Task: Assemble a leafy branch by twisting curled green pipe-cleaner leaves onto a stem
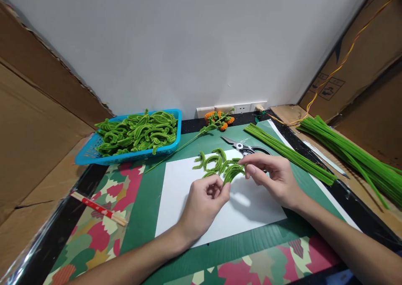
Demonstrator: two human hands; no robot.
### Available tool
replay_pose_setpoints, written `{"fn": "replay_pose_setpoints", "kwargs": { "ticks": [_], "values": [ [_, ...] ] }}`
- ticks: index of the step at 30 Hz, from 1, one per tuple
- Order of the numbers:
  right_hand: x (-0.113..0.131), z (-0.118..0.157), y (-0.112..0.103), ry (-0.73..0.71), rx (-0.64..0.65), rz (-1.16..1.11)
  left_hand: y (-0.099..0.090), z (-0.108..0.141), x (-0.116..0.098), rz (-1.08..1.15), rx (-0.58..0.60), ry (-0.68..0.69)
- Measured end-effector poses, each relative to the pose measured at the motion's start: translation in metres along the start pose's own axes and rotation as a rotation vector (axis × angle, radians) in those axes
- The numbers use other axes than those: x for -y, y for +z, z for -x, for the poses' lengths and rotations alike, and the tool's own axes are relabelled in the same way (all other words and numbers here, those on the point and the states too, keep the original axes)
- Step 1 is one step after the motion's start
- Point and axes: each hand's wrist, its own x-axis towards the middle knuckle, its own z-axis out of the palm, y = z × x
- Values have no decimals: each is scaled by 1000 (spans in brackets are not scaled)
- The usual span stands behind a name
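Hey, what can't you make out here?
All in the head view:
Scissors: handles partly behind the right hand.
Curved green pieces: near ends covered by the left hand.
Blue basket: floor mostly hidden under heaped green pieces.
Far-right green stems: cut off by the right edge.
Red wrapper: print too small to read.

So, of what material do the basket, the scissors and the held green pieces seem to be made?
Basket: probably plastic; smooth, slightly glossy blue with neat holes.
Scissors: grey, shiny blades, likely metal; dark handles, perhaps plastic.
Green pieces: fuzzy, matt fibre; the curved shape suggests wire inside, though none shows.
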Motion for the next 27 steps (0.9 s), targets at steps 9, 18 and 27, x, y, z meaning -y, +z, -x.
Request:
{"fn": "replay_pose_setpoints", "kwargs": {
  "ticks": [9,18,27],
  "values": [
    [-5,-1,-7,92,259,269,1,6,0,-170,90,58],
    [-4,-4,-18,-106,427,419,2,10,-3,-368,106,278],
    [-11,-6,-20,-253,267,564,4,18,0,-487,339,778]
  ]
}}
